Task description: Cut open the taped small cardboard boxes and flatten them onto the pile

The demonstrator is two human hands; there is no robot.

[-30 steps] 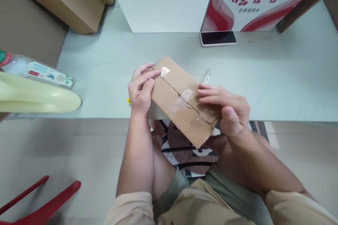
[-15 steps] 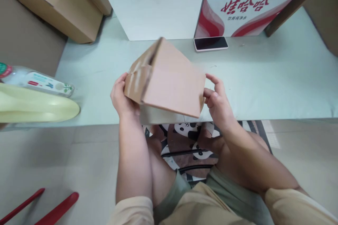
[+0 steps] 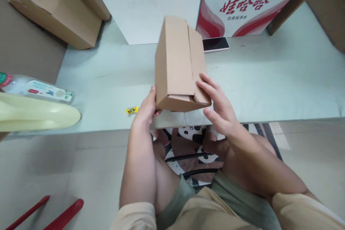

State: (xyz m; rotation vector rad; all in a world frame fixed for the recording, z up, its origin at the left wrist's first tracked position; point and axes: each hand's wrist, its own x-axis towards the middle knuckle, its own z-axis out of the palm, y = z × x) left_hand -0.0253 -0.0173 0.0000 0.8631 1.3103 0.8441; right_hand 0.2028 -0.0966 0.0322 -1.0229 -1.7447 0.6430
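Observation:
A small brown cardboard box (image 3: 179, 61) is tilted above the front of the table, its flap seam facing up and one near corner slightly gaping. My left hand (image 3: 147, 108) grips the box at its lower left corner, thumb along the side and fingers partly hidden beneath. On the right side, my right hand (image 3: 219, 104) has its fingers spread, the fingertips resting on the box's top right edge and the thumb apart from it. A small yellow wrapped piece (image 3: 132, 110) lies on the table just left of my left hand.
Behind the box stand a white panel or carton (image 3: 145, 7) and a red-and-white carton (image 3: 242, 10), with a phone (image 3: 216, 44) before them. Larger cardboard boxes (image 3: 61, 14) fill the back left. A plastic bottle (image 3: 48, 90) and a pale yellow object (image 3: 40, 113) lie at left.
The box has been turned so its seamed side faces up and its far end points away. My left hand has shifted right with it, and the yellow wrapped piece has come into view.

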